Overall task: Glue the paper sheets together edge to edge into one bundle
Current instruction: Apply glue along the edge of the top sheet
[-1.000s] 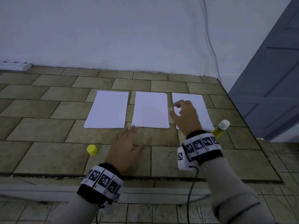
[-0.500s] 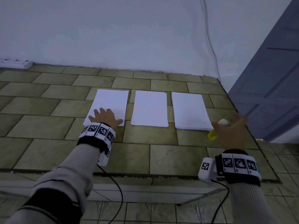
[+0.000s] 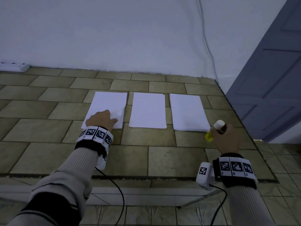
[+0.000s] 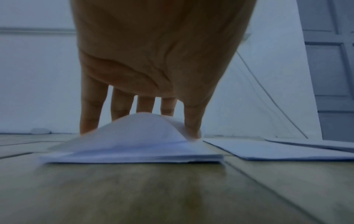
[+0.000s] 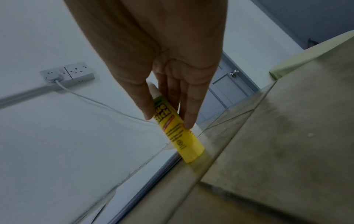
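Three stacks of white paper sheets lie side by side, apart, on the tan tiled surface [image 3: 162, 154]: left stack [image 3: 112, 101], middle stack [image 3: 147, 110], right stack [image 3: 187, 111]. The left hand [image 3: 101, 119] rests on the left stack, its grip drawn together so the top sheet [image 4: 141, 130] humps up between thumb and fingers. The right hand [image 3: 226, 141] pinches the yellow glue stick [image 5: 178, 128], white cap up, tilted, its base on the surface just beside the right stack's near corner.

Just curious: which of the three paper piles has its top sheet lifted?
The leftmost pile: the left hand bows its top sheet up; the other two lie flat.
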Demonstrator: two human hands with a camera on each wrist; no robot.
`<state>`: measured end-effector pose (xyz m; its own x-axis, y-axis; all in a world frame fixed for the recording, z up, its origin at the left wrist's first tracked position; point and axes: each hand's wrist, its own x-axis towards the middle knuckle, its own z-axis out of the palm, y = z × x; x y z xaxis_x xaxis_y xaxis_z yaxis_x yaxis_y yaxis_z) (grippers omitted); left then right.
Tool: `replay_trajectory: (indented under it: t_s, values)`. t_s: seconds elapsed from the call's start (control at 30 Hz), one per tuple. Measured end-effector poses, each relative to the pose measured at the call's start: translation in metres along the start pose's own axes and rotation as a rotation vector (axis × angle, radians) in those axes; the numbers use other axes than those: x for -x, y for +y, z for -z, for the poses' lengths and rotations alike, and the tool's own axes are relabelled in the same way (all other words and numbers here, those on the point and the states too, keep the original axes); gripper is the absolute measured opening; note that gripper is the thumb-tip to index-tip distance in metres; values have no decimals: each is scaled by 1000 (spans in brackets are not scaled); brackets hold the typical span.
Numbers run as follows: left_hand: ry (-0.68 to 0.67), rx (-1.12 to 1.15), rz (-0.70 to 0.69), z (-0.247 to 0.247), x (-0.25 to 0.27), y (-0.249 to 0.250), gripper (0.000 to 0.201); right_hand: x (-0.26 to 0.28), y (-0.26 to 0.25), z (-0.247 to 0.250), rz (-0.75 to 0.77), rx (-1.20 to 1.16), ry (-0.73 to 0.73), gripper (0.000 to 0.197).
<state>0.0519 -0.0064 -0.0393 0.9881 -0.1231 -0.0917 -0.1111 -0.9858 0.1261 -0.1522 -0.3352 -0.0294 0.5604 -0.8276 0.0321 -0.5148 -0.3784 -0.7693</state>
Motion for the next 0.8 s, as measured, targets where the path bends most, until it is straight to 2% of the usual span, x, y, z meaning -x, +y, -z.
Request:
replay_trajectory:
  t_s: [0.1,0.2,0.27,0.33,0.43,0.53,0.67,0.8]
  values:
    - [103,133,-28,11,8,2,49,1,0,1,1,13,-13,40]
    - [166,286,-226,23,24,8,49,0,2,2,8,37,-25,42]
    - [98,392,-405,30,39,14,47,0,2,3,16,41,-33,44]
    - [-38,423,-559,34,54,21,46,0,1,3,19,41,-48,46]
    - [-188,278,-715,31,70,27,48,2,-1,3,35,46,-65,47]
    - [-236,111,-830,19,80,26,50,5,-3,3,37,34,-72,48]
    - [-312,-87,-841,2,89,15,52,11,-8,3,67,-15,-122,47]
    - [-428,-145,-809,-9,99,9,62,17,-16,0,129,-139,-228,42]
